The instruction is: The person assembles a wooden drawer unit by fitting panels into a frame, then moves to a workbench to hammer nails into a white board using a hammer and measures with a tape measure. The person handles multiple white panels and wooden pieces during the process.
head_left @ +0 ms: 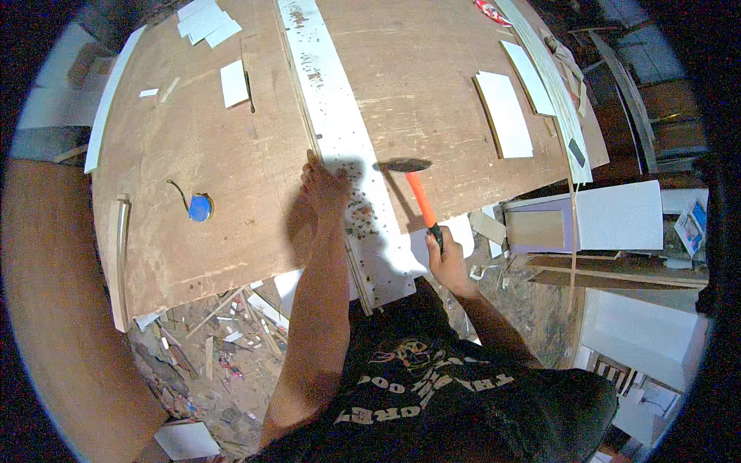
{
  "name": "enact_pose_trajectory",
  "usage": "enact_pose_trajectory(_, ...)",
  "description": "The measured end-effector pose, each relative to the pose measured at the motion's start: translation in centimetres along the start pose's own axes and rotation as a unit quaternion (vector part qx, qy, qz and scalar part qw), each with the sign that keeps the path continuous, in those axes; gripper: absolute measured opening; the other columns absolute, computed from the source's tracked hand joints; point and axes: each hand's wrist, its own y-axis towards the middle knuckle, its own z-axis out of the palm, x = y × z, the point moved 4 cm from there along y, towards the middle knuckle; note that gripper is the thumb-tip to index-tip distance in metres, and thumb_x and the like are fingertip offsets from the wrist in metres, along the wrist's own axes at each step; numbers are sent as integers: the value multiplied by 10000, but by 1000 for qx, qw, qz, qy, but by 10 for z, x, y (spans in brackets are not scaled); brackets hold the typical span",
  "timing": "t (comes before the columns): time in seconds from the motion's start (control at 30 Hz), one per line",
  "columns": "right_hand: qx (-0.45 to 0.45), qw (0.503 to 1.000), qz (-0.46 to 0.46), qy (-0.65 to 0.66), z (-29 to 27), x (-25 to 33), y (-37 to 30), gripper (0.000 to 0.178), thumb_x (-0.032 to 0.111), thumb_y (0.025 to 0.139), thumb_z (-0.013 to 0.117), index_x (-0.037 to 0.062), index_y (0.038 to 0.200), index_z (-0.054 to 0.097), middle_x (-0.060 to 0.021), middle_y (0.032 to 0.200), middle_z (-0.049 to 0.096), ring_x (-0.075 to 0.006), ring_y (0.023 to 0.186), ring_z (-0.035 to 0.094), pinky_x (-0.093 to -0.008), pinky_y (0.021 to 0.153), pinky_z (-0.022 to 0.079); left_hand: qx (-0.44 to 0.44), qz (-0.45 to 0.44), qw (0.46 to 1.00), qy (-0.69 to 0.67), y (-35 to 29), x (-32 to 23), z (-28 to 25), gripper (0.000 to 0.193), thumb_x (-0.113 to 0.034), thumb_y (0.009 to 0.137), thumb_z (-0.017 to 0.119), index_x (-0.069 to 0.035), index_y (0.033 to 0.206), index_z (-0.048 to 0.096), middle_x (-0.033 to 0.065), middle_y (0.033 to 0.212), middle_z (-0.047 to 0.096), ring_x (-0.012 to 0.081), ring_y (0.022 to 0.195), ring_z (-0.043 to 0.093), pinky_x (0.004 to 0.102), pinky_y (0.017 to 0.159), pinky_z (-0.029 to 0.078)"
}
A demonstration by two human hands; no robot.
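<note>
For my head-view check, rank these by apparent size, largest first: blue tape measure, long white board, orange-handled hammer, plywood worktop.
1. Plywood worktop
2. Long white board
3. Orange-handled hammer
4. Blue tape measure

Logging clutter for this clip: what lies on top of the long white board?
Small dark bits lie scattered on the long white board, many near the left hand. The hand hides part of the board's left edge, so anything beneath it cannot be seen.
</note>
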Motion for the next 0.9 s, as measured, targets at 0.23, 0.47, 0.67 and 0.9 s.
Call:
enact_pose_trajectory(0.23, 94, 981, 43, -163, 11, -6, 15, 292, 322, 1020, 551, 73, 1154, 482, -261, 731, 654, -482, 689, 661, -575, 581, 519, 25, -37, 999, -14, 5, 2, 9, 940, -311, 818, 777, -45, 1546, 245, 206, 1404, 481, 383, 1302, 470, 544, 1054, 387)
enact_pose_trajectory(0.47, 82, 979, 21, -183, 13, -9, 16, 332, 371, 1032, 521, 61, 1147, 497, -234, 704, 658, -467, 657, 661, -557, 552, 516, -6, -37, 999, -14, 6, 6, 14, 926, -276, 798, 787, -51, 1535, 274, 183, 1360, 523, 362, 1249, 520, 544, 1036, 402)
enact_pose_trajectory(0.67, 72, 988, 18, -138, 10, 0, 23, 400, 421, 1044, 480, 46, 1178, 515, -256, 727, 669, -465, 677, 674, -565, 568, 528, -10, -30, 1000, -2, 7, 10, 17, 898, -331, 824, 748, -37, 1533, 280, 209, 1342, 533, 373, 1250, 519, 550, 1046, 389)
enact_pose_trajectory(0.9, 94, 979, 18, -179, 14, -9, 24, 435, 433, 1031, 494, 43, 1222, 522, -247, 736, 681, -466, 661, 672, -573, 573, 535, 7, -45, 999, -15, 8, 3, 9, 1047, -382, 724, 841, -33, 1530, 272, 199, 1348, 526, 371, 1251, 517, 536, 1039, 403)
